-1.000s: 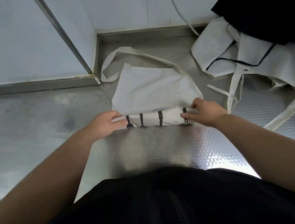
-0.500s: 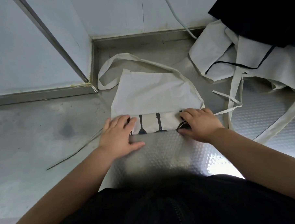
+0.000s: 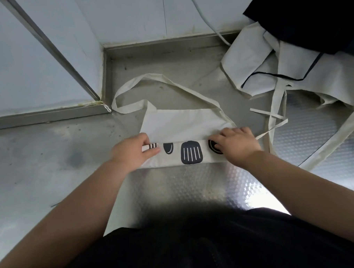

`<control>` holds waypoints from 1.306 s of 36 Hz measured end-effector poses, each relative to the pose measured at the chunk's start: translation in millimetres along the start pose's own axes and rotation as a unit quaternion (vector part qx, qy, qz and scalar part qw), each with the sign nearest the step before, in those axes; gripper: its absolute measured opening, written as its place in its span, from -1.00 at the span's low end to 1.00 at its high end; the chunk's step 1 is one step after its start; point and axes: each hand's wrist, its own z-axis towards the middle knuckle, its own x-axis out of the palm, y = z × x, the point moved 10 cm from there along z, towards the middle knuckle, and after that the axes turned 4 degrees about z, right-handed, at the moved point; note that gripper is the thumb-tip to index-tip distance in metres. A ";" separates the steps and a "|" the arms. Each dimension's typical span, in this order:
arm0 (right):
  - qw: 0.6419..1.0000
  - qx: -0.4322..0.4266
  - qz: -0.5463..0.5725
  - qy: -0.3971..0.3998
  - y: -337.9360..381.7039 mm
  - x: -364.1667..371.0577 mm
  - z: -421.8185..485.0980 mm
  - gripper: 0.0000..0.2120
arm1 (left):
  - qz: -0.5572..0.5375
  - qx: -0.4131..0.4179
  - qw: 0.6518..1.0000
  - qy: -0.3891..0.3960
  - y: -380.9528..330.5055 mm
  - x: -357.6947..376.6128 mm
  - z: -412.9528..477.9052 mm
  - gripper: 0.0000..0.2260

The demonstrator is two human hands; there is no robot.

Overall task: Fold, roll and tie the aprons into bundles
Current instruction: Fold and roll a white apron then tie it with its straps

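On the steel worktop (image 3: 41, 160) the half-rolled apron (image 3: 183, 123) (left hand (image 3: 132, 154), right hand (image 3: 236, 146): grip clamped on its ends) may skew if one leads.

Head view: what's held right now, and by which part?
The apron, by its printed rolled edge: the left hand pinches the roll's left end, and the right hand grips its right end.
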 end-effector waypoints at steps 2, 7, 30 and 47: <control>1.000 -0.004 0.008 0.003 5.3 6.1 -3.1 -0.56 | 0.067 0.070 0.991 -0.095 -14.7 -9.2 -6.3 -0.71; 0.995 -0.011 0.083 0.054 4.7 23.9 -11.7 -0.33 | 0.136 0.235 0.942 -0.197 -52.0 -5.3 -31.7 -0.65; 0.997 0.062 0.032 0.032 -5.7 -5.6 -5.8 -0.61 | 0.113 0.117 0.973 0.163 -38.4 11.8 8.6 -0.62; 0.994 0.016 0.089 0.056 13.3 44.7 -51.0 -0.11 | 0.150 0.293 0.944 0.006 -81.4 27.4 -38.1 -0.27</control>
